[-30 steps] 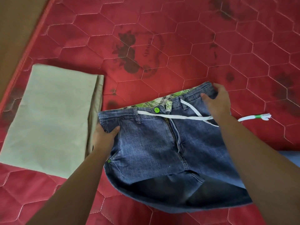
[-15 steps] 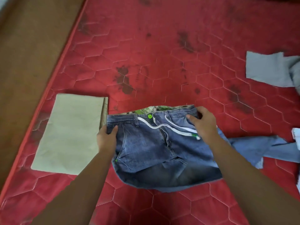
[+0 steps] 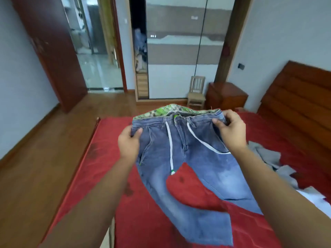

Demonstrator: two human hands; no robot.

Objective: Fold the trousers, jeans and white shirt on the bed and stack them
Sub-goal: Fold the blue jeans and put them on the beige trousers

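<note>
Red bed [image 3: 107, 158] on a wooden floor [image 3: 44, 158]. My left grip [image 3: 128, 144] and right grip [image 3: 231, 133] clamp the waistband of faded jeans [image 3: 157, 144], legs dangling.

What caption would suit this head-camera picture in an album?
Left hand and right hand hold blue jeans up by the waistband above the red bed.

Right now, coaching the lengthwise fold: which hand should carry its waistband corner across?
Probably the right hand: it pinches the jeans at the waistband's top edge, while the left hand grips lower, and grey clothes crowd the right.
</note>
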